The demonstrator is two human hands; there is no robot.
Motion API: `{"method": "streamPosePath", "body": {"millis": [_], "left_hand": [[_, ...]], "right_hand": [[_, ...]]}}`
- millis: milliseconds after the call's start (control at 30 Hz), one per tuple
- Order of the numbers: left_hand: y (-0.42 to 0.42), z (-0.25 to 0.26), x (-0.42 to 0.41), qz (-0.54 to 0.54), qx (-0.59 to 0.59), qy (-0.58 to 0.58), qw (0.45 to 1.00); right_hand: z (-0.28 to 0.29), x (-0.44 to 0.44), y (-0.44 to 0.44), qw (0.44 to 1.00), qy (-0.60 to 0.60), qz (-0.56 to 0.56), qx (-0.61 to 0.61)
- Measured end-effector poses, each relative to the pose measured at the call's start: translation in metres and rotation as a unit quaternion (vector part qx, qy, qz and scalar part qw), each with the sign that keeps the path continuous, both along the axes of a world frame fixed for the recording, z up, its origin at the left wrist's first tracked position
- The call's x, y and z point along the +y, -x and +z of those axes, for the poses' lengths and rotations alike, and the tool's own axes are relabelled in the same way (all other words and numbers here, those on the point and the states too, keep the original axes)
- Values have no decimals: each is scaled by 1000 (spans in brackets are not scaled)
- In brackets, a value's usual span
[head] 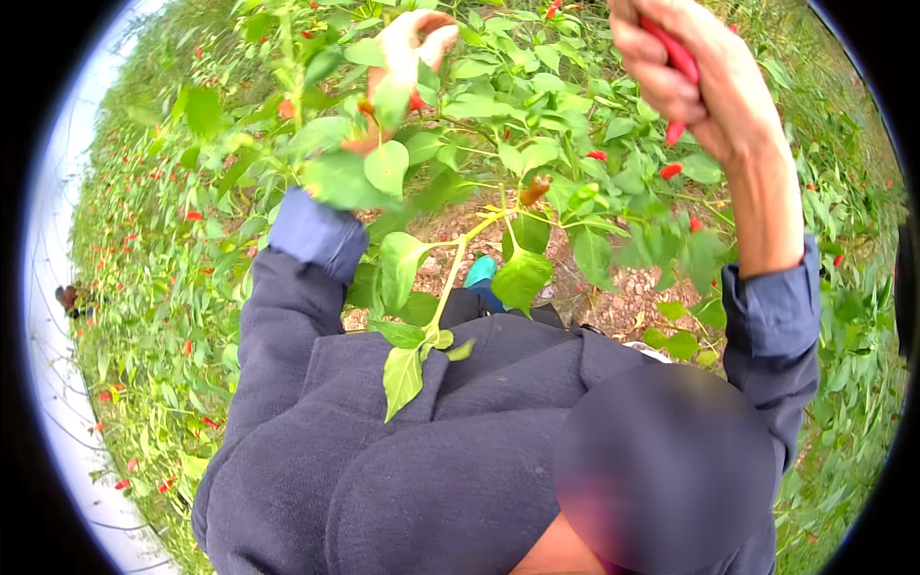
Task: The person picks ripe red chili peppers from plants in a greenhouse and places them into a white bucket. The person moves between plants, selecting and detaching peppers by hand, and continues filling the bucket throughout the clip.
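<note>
My right hand (672, 79), raised at the upper right, is closed around red chili peppers (672, 50). One red tip pokes out below its fingers. At the upper middle, my left hand (413, 54) reaches among the leaves of a pepper plant (496, 108) with its fingers curled. Leaves cover part of that hand and its wrist, so whether it grips anything is unclear. Close to it hangs a small red pepper (416, 100). A brownish-orange pepper (535, 190) grows at a fork of the pale green branch (456, 266) that leans towards my chest.
Pepper plants with scattered red fruit (671, 171) surround me on both sides. Below the branches lies stony soil (618, 302), where a teal shoe (481, 270) shows. Far off at the left edge is what looks like another person (68, 297).
</note>
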State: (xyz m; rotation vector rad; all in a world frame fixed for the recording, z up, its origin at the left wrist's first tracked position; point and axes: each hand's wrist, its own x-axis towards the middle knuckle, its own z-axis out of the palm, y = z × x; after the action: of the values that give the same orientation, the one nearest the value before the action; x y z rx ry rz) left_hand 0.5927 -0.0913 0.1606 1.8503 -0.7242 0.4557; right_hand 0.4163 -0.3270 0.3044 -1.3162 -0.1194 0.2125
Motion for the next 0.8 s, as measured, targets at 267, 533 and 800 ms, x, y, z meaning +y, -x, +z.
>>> {"method": "streamPosePath", "body": {"millis": [267,533,800], "left_hand": [[89,51,61,-63,345,-147,925],[129,49,62,-181,426,-89,882],[141,30,21,-202,399,-38,894]], "right_hand": [[-56,22,7,987,146,58,-26],[-58,32,18,972,216,77,-55],[-84,30,19,938,333,53,-86]]}}
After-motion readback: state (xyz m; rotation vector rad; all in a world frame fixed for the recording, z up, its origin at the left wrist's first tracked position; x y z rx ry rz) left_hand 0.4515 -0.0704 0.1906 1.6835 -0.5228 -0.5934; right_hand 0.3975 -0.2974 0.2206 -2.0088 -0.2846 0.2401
